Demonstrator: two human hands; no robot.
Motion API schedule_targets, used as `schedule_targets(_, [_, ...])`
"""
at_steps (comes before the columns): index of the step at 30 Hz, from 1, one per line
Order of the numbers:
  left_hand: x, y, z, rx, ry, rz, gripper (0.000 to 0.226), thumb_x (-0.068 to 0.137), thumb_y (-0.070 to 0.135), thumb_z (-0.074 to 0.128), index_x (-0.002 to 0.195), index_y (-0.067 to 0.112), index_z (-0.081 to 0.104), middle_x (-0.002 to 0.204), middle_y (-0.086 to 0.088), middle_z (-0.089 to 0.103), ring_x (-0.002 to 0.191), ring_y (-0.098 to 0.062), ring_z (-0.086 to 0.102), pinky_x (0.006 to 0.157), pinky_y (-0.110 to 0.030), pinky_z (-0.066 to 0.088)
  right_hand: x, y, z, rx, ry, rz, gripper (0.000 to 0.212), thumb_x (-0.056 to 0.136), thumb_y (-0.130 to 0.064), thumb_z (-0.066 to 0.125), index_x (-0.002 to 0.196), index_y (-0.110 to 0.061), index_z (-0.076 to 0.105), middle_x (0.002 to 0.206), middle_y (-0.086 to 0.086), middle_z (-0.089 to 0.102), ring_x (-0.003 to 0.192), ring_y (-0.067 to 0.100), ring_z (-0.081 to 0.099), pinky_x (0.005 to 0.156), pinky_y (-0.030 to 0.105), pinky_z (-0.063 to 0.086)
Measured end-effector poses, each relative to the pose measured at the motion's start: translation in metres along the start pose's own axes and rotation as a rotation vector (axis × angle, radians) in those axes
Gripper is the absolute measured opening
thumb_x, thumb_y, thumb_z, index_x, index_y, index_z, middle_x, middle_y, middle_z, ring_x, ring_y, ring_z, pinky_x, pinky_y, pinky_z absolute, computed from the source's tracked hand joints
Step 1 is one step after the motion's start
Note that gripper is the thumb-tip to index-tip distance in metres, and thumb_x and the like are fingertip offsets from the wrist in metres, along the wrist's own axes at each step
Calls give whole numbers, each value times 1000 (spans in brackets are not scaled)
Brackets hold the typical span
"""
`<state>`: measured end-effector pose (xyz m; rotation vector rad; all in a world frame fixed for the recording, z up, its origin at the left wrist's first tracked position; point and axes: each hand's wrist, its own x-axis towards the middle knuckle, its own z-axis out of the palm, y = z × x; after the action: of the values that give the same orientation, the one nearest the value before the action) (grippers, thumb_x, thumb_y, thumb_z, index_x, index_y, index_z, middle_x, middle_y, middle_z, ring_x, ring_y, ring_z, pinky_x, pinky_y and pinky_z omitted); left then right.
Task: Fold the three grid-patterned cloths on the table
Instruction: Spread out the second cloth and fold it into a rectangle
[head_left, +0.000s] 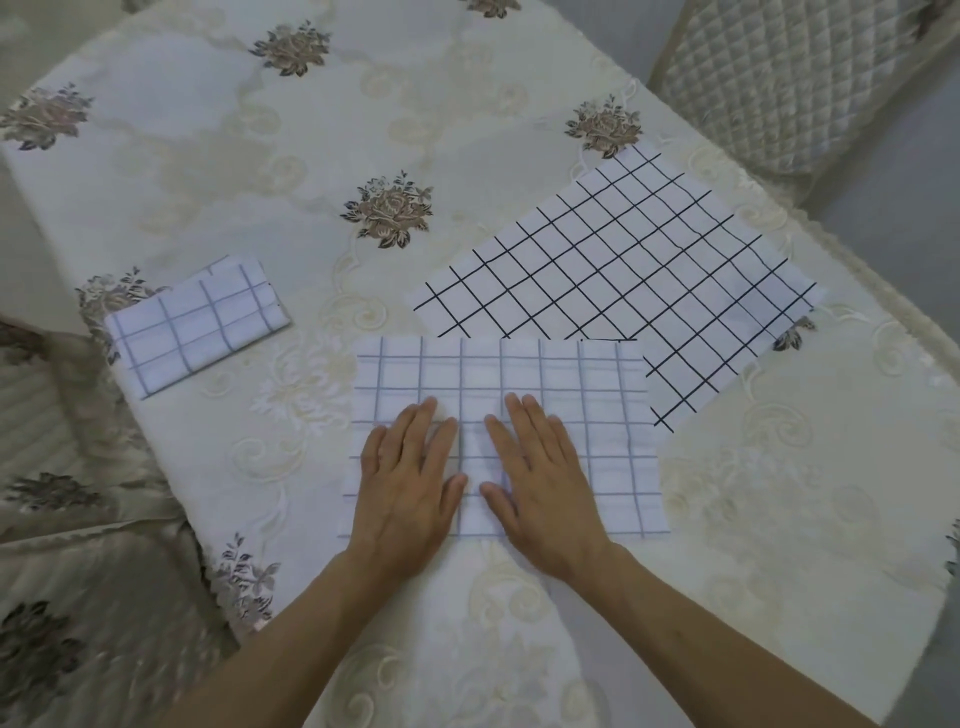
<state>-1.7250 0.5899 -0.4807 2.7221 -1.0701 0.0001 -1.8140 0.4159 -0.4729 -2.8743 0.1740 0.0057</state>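
Note:
A white cloth with a pale blue grid (587, 395) lies flat in front of me near the table's front edge. My left hand (410, 483) and my right hand (540, 483) both press on its middle with straight fingers, side by side. A small folded pale-blue-grid cloth (197, 325) rests to the left. A larger white cloth with a black grid (623, 275) lies spread out at the right, its near corner tucked under the cloth I am pressing.
The table wears a cream tablecloth (260, 156) embroidered with brown roses. A quilted chair back (789, 73) stands at the far right. Another draped seat (67, 571) sits at the lower left beyond the table's edge.

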Motion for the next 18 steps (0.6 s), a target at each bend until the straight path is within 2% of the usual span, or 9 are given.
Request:
schedule_targets(4, [-7, -15, -1, 3, 0, 47, 51, 98, 38, 47, 141, 12, 53, 158, -13, 37, 144, -32, 37, 114, -52, 31, -6, 8, 8, -31, -27, 55, 68, 102, -50, 34, 158, -15, 20, 167, 9, 5, 154, 24, -2, 123, 46, 11])
schedule_targets(9, [-12, -37, -10, -1, -19, -39, 52, 96, 41, 44, 141, 15, 52, 157, -10, 37, 142, -31, 36, 116, -50, 25, -36, 45, 0, -41, 10, 147, 67, 102, -48, 31, 158, -14, 19, 167, 10, 7, 154, 26, 3, 122, 49, 13])
schedule_targets(14, [-17, -44, -13, -14, -37, -133, 54, 97, 43, 40, 143, 18, 51, 158, -10, 36, 143, -31, 34, 114, -52, 26, -63, 66, -6, -45, -10, 294, 69, 101, -56, 20, 159, -21, 10, 168, 6, -3, 154, 25, -4, 123, 49, 9])
schedule_targets(18, [-20, -47, -19, 3, -30, -163, 56, 96, 43, 38, 143, 15, 51, 158, -14, 36, 143, -35, 34, 112, -55, 28, -68, 68, -9, -3, 20, 425, 74, 99, -59, 19, 158, -16, 17, 167, 11, 0, 154, 25, -8, 123, 48, 5])
